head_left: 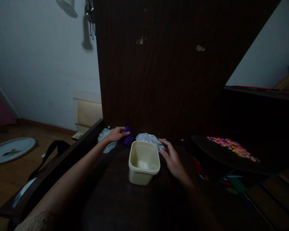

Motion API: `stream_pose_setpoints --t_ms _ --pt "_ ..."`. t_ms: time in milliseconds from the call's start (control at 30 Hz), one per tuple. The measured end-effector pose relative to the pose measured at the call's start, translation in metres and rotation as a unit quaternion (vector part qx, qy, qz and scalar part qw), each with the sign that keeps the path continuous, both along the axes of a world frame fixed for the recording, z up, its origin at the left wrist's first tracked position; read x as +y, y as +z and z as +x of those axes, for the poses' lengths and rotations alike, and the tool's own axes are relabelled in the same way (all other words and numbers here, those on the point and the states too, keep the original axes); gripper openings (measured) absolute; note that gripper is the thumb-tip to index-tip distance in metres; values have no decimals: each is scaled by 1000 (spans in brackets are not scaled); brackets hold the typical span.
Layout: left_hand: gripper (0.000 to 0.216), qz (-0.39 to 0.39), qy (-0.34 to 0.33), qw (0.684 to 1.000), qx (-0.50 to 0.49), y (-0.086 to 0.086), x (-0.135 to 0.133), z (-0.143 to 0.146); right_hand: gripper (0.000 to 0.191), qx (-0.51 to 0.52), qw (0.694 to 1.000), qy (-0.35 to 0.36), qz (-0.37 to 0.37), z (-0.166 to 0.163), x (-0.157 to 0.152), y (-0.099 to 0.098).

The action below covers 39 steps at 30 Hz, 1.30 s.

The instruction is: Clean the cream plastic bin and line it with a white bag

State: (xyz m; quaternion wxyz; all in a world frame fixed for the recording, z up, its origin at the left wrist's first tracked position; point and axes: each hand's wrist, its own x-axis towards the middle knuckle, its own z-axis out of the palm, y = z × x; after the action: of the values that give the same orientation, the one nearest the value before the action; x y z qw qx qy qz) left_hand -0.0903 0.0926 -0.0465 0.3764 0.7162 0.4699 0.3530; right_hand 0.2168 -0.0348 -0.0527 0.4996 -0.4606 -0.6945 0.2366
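A cream-coloured plastic tub (144,177) stands upright and uncovered on a dark wooden surface, its inside bare to view. Behind and left of it, my left hand (117,134) pinches a small purple cloth-like piece (127,137). Under and beside that hand lies a crumpled pale cloth (110,147). Another crumpled whitish-blue cloth (148,138) rests behind the tub, against the dark upright panel. My right hand (171,158) is at the tub's right side with fingers and thumb apart; its fingertips are close to the whitish-blue cloth, and I cannot tell whether they touch it.
The dark wooden panel (159,70) rises at the back. To the right, a dark shelf-like piece (207,154) carries many small pink and yellow bits (233,148). A raised wooden edge (62,163) runs along the left. A white oval tray (21,142) lies on the floor.
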Motion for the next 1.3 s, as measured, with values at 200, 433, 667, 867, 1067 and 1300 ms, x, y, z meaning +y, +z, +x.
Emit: stream_pose_setpoints --t_ms 200,433,667,867,1067,1300 --pt "42 -7 -30 992 -123 39 -22 20 38 3 998 18 53 -20 10 47" --pt "45 -23 -111 956 -271 85 -60 51 38 55 996 55 -34 -47 22 72" --pt "34 -54 -154 944 -287 103 -87 64 42 294 930 156 -155 -67 10 73" --pt "41 -70 -142 949 -273 100 -91 66 47 371 907 116 -164 -72 1 79" --pt "41 -55 -126 956 -258 92 -86 69 46 385 894 120 -198 -71 2 80" --pt "46 -26 -111 969 -219 79 -80 62 45 364 900 113 -211 -61 4 70"
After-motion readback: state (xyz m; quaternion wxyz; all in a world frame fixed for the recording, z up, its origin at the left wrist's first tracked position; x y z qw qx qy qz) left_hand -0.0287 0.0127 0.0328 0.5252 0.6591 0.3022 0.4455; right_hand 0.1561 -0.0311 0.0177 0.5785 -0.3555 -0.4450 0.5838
